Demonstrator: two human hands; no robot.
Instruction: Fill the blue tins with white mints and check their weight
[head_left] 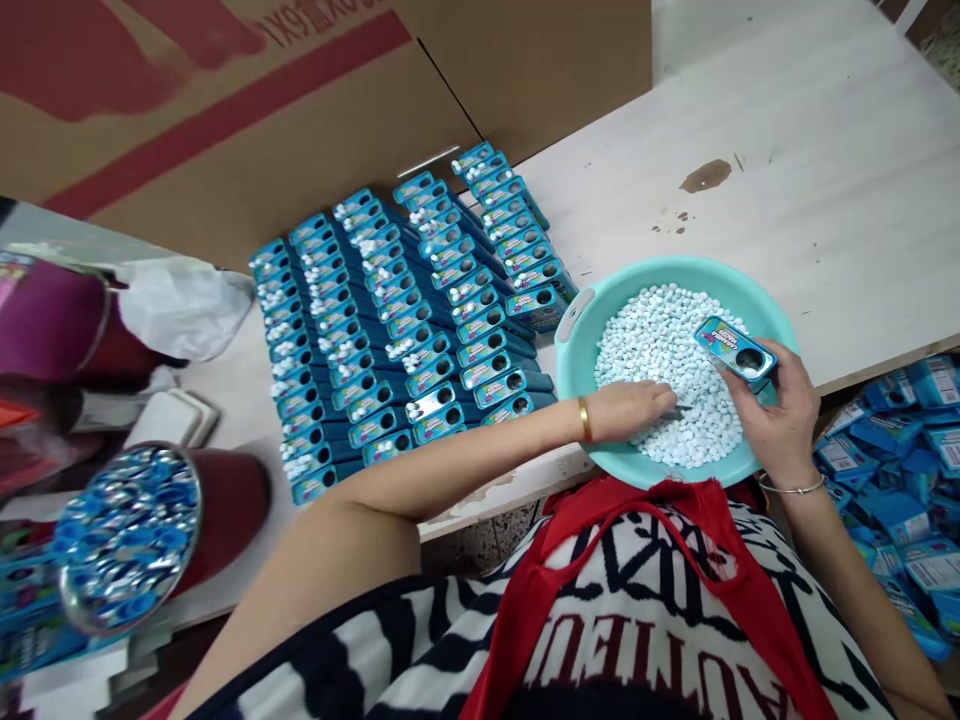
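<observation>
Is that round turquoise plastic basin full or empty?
The basin is partly full: small round whitish pellets cover its bottom, with bare wall showing around them.

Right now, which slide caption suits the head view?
Left hand among white pellets in a round turquoise plastic basin; right hand holding a blue rectangular box.

Basin lt turquoise; pellets white/v. pale blue. Box over basin: blue w/ white lettering; rowed boxes same blue. Apron red; top navy/white, striped, w/ maroon letters. Carton brn w/ red band. Table off-white. L bracelet gold, R bracelet silvery.
</observation>
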